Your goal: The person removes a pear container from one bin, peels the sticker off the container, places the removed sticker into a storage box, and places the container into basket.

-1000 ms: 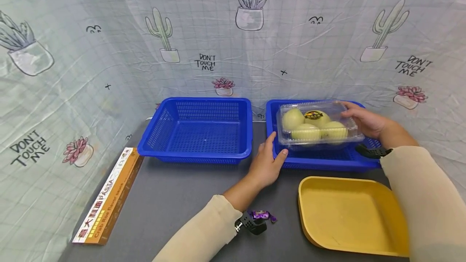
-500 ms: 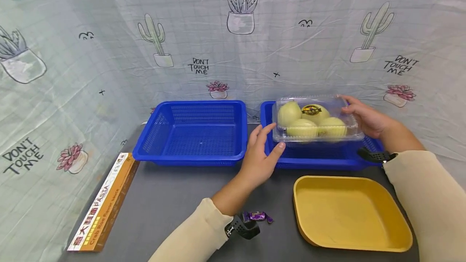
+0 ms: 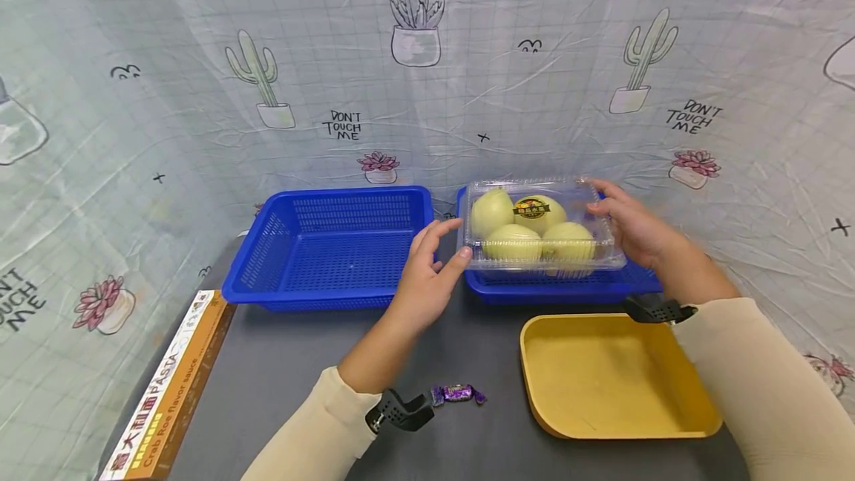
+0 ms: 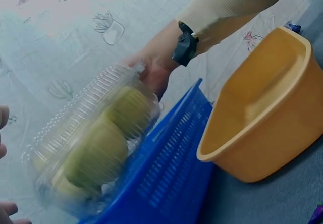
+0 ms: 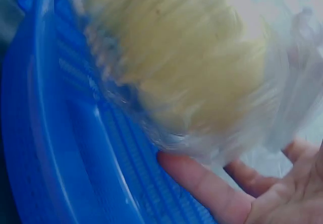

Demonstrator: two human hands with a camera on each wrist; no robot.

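the clear fruit box [image 3: 539,232] has shifted left since the earlier frame, above the right blue basket [image 3: 564,289]. the right hand [image 3: 631,227] grips its right end; the left hand [image 3: 427,277], spread and empty, is just beside the left end. its long axis runs sideways, label [image 3: 531,207] up.

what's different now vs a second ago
The clear fruit box has risen and shifted slightly left over the right blue basket, held by the right hand; the left hand moved left too. No grip changed. The left blue basket, yellow tub, candy and pasta box stayed put.
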